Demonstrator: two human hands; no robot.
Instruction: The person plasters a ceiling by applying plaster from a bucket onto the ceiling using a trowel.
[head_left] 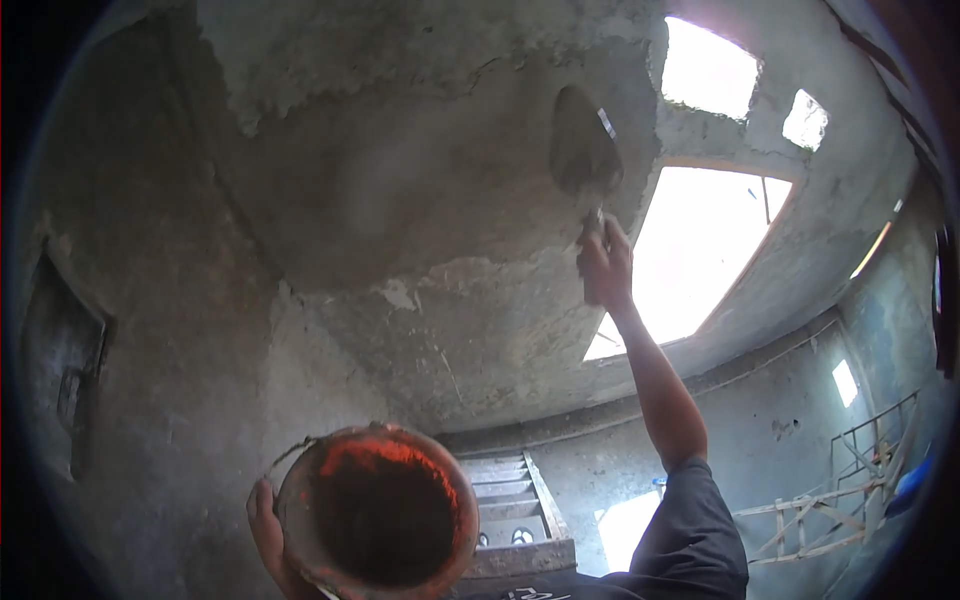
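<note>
My right hand (606, 262) is raised with its fingers wrapped round the handle of a trowel (585, 140). The blade, rounded and smeared grey, overlaps a dark patch of damp-looking plaster on the wall (400, 190), just left of the bright opening. Low in the view, my left hand (267, 525) grips the side of an orange bucket (465, 500) and holds it against the front of my body. Grey mortar crusts the rim, and the inside looks dark. Most of the left hand's fingers are hidden behind the bucket.
A large bright window opening (690, 255) lies beside the right arm, with two smaller openings above it. Below me are wooden planks (505, 490) like a ladder or scaffold. A wooden frame (810, 520) stands at the lower right. A recess (60, 370) shows at the far left.
</note>
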